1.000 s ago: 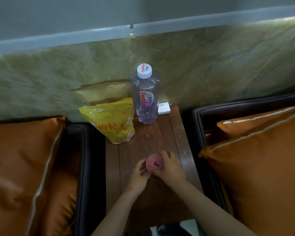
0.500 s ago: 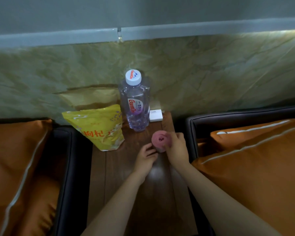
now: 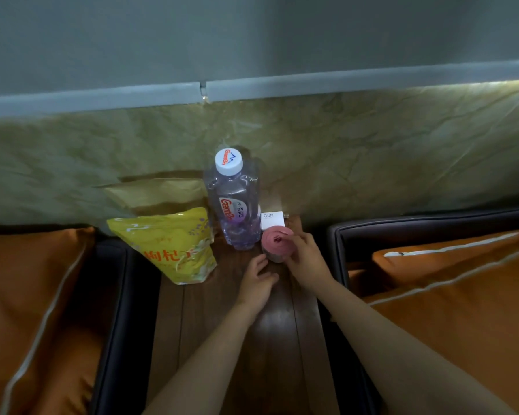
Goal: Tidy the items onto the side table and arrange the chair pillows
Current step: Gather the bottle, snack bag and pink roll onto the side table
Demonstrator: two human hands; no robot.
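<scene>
A small jar with a pink lid [image 3: 274, 242] stands on the dark wooden side table [image 3: 222, 339], right of the clear water bottle [image 3: 233, 205]. My right hand [image 3: 304, 259] is closed around the jar from the right. My left hand [image 3: 256, 281] rests on the table just in front of the jar, fingers apart, holding nothing. A yellow snack bag [image 3: 174, 244] leans at the table's left rear. A white charger box [image 3: 271, 220] sits behind the jar. Orange pillows lie on the left chair [image 3: 33, 310] and the right chair [image 3: 462, 295].
Dark chair arms [image 3: 114, 310] flank the narrow table on both sides. A marble-patterned wall panel [image 3: 372, 160] rises directly behind the table. A brown paper bag [image 3: 159, 193] stands behind the snack bag.
My right hand has carried the pink-lidded jar from the table's front towards the back, beside the bottle. My left hand has come off the jar and followed along.
</scene>
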